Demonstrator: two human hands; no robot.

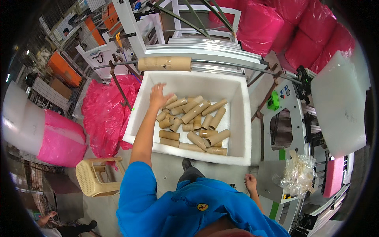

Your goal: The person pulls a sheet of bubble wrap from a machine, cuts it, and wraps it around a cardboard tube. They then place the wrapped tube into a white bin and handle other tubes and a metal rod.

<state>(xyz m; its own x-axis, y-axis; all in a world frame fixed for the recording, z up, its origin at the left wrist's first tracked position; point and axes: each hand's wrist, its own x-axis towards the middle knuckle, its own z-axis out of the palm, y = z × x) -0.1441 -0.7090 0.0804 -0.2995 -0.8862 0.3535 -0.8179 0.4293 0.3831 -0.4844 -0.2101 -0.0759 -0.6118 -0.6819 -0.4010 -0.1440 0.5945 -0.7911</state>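
My left hand [159, 96] is open with its fingers spread. It hangs over the far left part of a white foam box [246, 118], next to the nearest cardboard tubes. Inside the box several short brown cardboard tubes [196, 112] lie loosely in a heap, at many angles. A longer cardboard tube [165, 63] sits on a metal rod [241, 68] that runs across the box's far edge. Low at my right side, off the box, my right hand [250, 181] hangs with its fingers curled in; nothing shows in it.
Crumpled pink plastic film [108, 114] lies left of the box, with a beige stool [96, 175] nearer me. A white machine frame [189, 50] stands beyond. Clear plastic scraps [299, 173] are at right. Pink wrapped rolls [260, 27] fill the back right. Another person's hand [47, 217] shows at lower left.
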